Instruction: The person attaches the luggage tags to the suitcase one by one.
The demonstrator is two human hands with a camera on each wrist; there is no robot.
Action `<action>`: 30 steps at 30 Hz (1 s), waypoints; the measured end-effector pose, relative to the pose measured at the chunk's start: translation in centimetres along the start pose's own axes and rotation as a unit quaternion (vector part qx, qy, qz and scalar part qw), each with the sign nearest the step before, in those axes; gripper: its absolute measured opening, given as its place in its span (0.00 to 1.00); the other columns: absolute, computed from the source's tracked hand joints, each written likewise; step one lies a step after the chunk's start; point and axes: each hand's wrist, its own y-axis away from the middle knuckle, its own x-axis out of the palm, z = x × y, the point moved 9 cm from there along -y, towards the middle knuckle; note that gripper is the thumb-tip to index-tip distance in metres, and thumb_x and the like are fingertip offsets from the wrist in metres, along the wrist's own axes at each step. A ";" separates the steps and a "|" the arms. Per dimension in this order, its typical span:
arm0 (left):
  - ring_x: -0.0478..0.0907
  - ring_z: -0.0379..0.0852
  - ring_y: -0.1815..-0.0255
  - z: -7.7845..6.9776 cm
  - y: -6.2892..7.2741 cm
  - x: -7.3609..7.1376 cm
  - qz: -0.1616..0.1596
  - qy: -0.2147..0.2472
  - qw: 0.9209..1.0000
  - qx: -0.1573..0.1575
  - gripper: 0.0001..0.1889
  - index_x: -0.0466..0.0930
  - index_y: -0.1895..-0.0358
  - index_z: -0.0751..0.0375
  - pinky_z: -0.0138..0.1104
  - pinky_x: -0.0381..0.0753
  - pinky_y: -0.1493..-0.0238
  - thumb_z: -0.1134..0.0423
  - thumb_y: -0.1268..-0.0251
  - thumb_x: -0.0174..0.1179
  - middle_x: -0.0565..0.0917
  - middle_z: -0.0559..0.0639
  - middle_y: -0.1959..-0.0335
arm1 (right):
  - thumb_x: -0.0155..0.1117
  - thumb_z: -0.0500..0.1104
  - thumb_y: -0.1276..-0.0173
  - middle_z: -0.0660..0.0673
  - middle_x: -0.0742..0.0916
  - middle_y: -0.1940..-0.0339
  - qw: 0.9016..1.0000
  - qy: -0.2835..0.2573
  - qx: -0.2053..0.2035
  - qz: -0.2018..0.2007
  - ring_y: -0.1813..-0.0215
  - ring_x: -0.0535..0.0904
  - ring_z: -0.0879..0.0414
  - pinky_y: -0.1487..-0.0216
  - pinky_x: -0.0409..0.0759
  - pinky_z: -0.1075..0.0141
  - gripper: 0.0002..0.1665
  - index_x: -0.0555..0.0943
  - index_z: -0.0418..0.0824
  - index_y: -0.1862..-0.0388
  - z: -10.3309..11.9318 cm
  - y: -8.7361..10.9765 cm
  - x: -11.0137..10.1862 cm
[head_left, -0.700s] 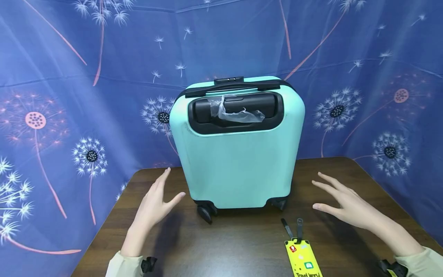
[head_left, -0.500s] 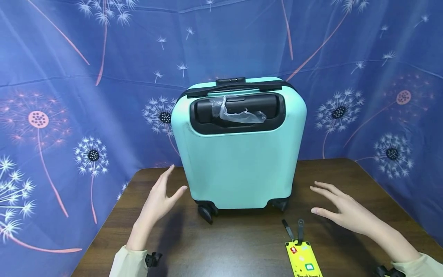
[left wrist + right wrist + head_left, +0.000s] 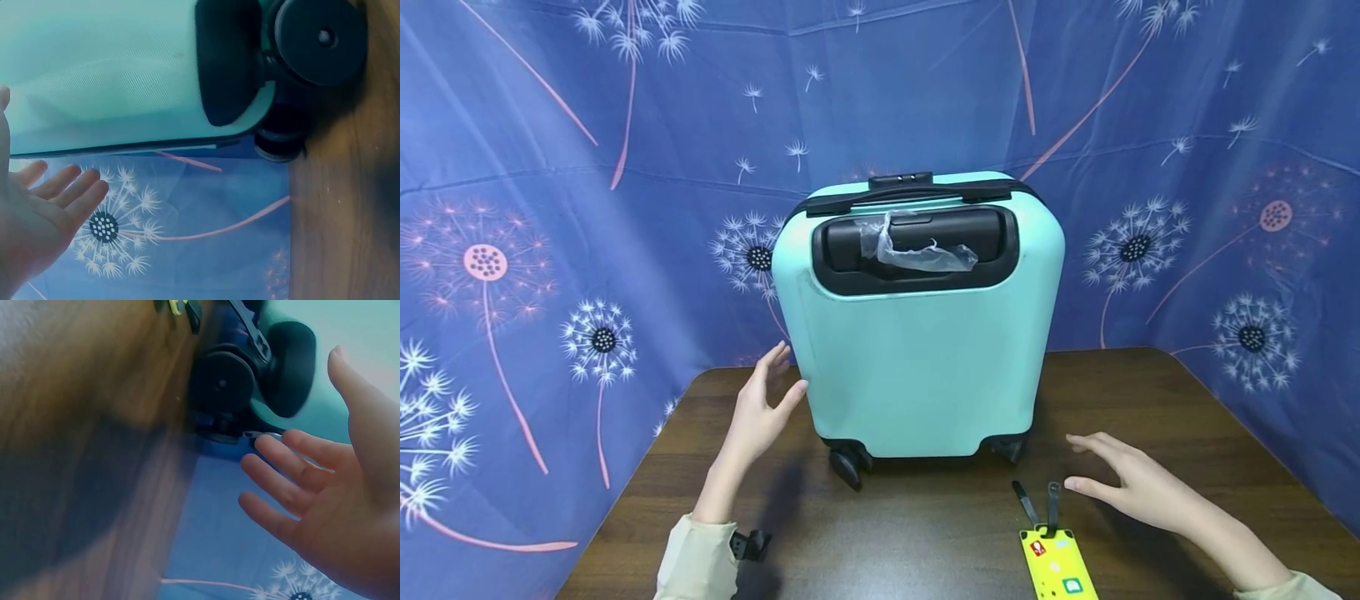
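Observation:
A mint-green suitcase point(image 3: 921, 367) stands upright on its black wheels in the middle of the head view. Clear plastic wrap point(image 3: 925, 254) clings to its black recessed pull handle point(image 3: 842, 247). My left hand point(image 3: 760, 412) is raised at the suitcase's left side, thumb and fingers spread apart, holding nothing. In the left wrist view its fingers point(image 3: 81, 194) extend below the suitcase's edge. My right hand point(image 3: 1138, 483) hovers right of the suitcase, fingers relaxed and holding nothing. Just left of it lies a yellow luggage tag point(image 3: 1056, 567) with a dark strap point(image 3: 1052, 504).
The brown wooden table point(image 3: 880, 533) carries the suitcase and the tag. Behind it hangs a blue cloth point(image 3: 917, 92) printed with dandelions. A black caster wheel point(image 3: 322, 40) shows large in the left wrist view.
My left hand has moved up and right, closer to the suitcase's side. My right hand has dropped lower and come left, nearer the luggage tag. The suitcase stays in place.

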 end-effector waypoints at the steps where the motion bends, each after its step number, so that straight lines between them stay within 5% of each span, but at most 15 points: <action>1: 0.68 0.55 0.34 -0.1 -0.1 0.1 -0.001 0.007 1.000 0.000 0.34 0.54 0.28 0.53 0.48 0.69 0.37 0.54 0.34 0.58 0.66 0.55 0.31 | 0.64 0.57 0.39 0.42 0.81 0.48 1.000 0.001 -0.001 0.001 0.48 0.79 0.43 0.56 0.78 0.49 0.34 0.74 0.36 0.41 0.0 0.1 0.2; 16: 0.68 0.54 0.35 -0.7 -1.3 1.5 -0.002 0.050 0.999 -0.021 0.38 0.50 0.28 0.52 0.48 0.69 0.37 0.52 0.37 0.60 0.64 0.55 0.32 | 0.65 0.57 0.40 0.47 0.81 0.52 0.994 -0.055 -0.048 0.080 0.56 0.79 0.55 0.60 0.79 0.64 0.33 0.76 0.35 0.45 -0.4 0.3 4.6; 22: 0.67 0.53 0.36 -0.7 -1.7 1.8 -0.015 0.040 0.998 -0.045 0.42 0.49 0.27 0.54 0.49 0.69 0.38 0.52 0.41 0.63 0.65 0.56 0.34 | 0.66 0.57 0.41 0.57 0.79 0.64 0.990 -0.076 -0.054 0.109 0.64 0.73 0.68 0.68 0.74 0.69 0.22 0.79 0.43 0.57 -0.5 0.4 6.1; 30: 0.69 0.53 0.38 -0.5 -1.9 2.3 -0.028 0.081 0.995 -0.041 0.48 0.48 0.27 0.53 0.46 0.72 0.40 0.57 0.48 0.70 0.67 0.58 0.36 | 0.68 0.55 0.42 0.57 0.73 0.74 0.982 -0.122 -0.063 0.127 0.71 0.68 0.70 0.75 0.67 0.74 0.15 0.74 0.49 0.69 -0.3 0.6 7.2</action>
